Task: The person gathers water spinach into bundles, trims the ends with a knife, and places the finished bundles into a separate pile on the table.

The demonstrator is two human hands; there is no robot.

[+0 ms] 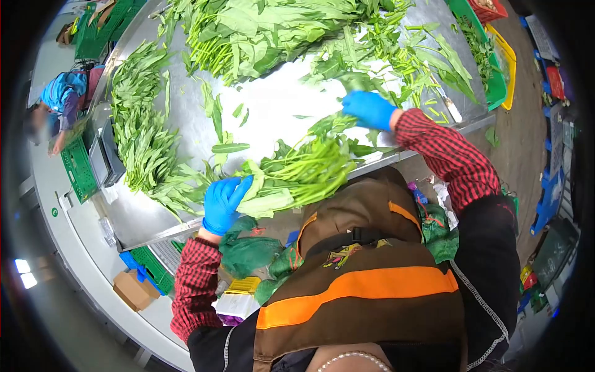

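Note:
My left hand [224, 204], in a blue glove, is closed around the leafy end of a loose bunch of leafy green stalks [310, 173] at the table's near edge. The bunch lies sideways, its pale stems pointing right. Up and to the right is my right hand [370, 110], also gloved in blue, above the metal table and beside loose leaves [334, 124]. Its fingers point left and are partly hidden, so a hold on any leaf cannot be made out. A blurred leaf [358, 80] shows just beyond it.
A big heap of greens [266, 31] covers the far side of the metal table [192, 118]. A row of bunches [139, 118] lines the left. Cut stems [427, 80] are scattered at right, near a green crate [496, 87]. Another person [65, 96] is at far left.

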